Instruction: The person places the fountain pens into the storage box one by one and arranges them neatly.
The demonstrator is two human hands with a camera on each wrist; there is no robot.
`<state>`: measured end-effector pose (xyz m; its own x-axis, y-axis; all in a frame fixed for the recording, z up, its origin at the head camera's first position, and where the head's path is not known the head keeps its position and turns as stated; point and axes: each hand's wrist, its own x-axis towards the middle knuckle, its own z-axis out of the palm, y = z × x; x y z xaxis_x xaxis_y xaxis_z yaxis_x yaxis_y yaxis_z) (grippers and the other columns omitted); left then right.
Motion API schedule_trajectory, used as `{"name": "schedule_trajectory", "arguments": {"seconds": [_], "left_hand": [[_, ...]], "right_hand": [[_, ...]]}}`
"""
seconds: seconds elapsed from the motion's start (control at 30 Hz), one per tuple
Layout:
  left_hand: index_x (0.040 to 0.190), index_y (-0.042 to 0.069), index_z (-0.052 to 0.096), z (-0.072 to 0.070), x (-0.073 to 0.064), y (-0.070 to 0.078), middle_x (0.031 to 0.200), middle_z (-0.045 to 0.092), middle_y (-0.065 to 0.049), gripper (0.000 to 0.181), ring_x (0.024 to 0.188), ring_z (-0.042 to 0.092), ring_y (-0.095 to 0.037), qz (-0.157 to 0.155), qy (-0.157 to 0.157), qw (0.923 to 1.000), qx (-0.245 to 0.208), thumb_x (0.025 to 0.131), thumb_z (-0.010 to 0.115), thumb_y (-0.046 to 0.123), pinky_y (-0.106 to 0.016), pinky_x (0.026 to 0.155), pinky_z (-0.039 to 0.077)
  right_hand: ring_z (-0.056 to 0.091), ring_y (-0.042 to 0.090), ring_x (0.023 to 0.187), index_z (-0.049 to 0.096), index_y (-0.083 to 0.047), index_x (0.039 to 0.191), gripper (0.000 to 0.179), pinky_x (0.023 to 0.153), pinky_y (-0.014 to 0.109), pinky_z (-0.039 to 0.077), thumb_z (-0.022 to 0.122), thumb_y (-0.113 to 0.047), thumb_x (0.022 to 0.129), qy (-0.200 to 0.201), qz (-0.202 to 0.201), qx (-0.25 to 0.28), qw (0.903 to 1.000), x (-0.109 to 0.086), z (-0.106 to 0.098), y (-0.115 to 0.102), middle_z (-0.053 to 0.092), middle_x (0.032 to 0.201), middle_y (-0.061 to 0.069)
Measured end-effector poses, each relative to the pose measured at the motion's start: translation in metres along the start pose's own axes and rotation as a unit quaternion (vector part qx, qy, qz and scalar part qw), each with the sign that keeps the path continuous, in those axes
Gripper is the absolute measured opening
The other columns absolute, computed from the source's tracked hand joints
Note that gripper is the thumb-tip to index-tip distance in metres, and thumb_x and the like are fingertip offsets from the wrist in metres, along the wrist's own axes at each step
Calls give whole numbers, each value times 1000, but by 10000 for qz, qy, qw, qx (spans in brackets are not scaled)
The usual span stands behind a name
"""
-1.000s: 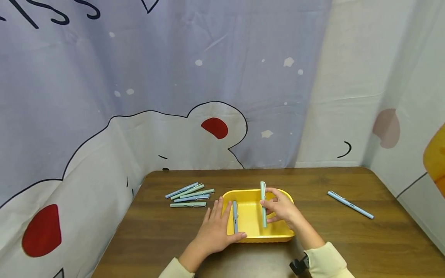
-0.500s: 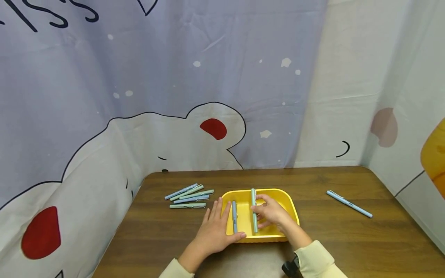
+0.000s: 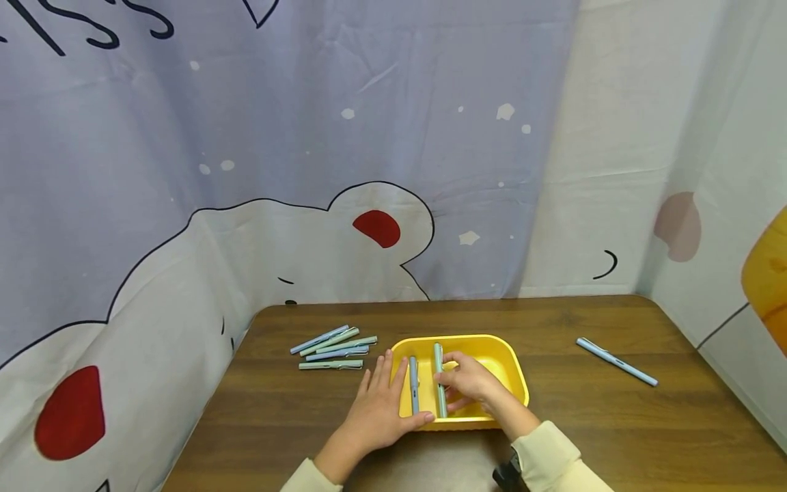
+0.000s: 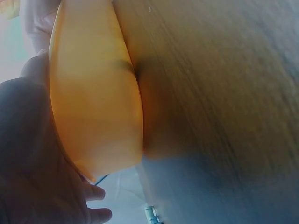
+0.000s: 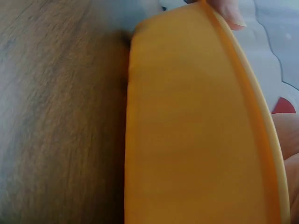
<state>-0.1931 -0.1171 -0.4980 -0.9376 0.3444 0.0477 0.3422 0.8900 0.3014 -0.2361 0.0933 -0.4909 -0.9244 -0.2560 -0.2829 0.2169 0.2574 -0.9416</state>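
Note:
A yellow tray (image 3: 494,357) stands on the table. My left hand (image 3: 382,413) rests over its left edge with straight, spread fingers. Inside the tray, beside that hand, lies a blue pen (image 3: 414,383) pointing away from me. My right hand (image 3: 472,384) pinches a pale green pen (image 3: 439,372) between thumb and fingers, low in the tray and roughly parallel to the blue one. Whether the green pen touches the tray floor I cannot tell. Both wrist views mostly show the tray's outer wall (image 5: 191,112); the pens inside are hidden there.
Several blue and green pens (image 3: 335,345) lie in a loose group on the wooden table (image 3: 264,417), left of the tray. A single blue pen (image 3: 617,361) lies far to the right. Behind the table hangs a printed curtain (image 3: 295,137).
My right hand has moved left and lower into the tray with the green pen, bringing it nearer the blue pen. My left hand has stayed on the tray's edge.

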Motion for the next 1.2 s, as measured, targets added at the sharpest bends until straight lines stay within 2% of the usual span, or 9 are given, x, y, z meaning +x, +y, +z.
{"name": "schedule_trajectory", "arguments": {"seconds": [0.27,0.63,0.97,1.2], "left_hand": [[163,12,21,-1,0,0,169,8,-19,107,155,12,-39,-4,-38,10000,-63,86,53,80,-62,121,16],[163,13,20,-1,0,-1,169,7,-18,108,155,10,-37,-7,-106,9998,-171,86,53,80,-62,121,16],[163,12,20,0,-1,1,169,7,-17,107,156,10,-35,5,-90,9998,-149,87,54,78,-61,121,16],[163,12,20,1,0,-1,169,8,-18,107,156,11,-34,9,-85,9999,-150,87,54,79,-62,121,16]], "right_hand": [[63,22,68,52,2,131,39,54,38,60,67,-8,96,-87,175,-273,9994,7,9,-3,63,85,15],[66,18,58,52,7,129,39,52,36,60,68,-6,96,-211,418,-631,9969,17,20,-2,65,79,15],[66,14,51,51,5,129,52,52,30,59,79,-8,87,211,368,-1190,9920,17,24,-3,66,74,13],[67,15,50,51,8,132,57,51,29,58,81,-6,85,370,282,-1440,9885,18,27,-5,66,72,13]]}}
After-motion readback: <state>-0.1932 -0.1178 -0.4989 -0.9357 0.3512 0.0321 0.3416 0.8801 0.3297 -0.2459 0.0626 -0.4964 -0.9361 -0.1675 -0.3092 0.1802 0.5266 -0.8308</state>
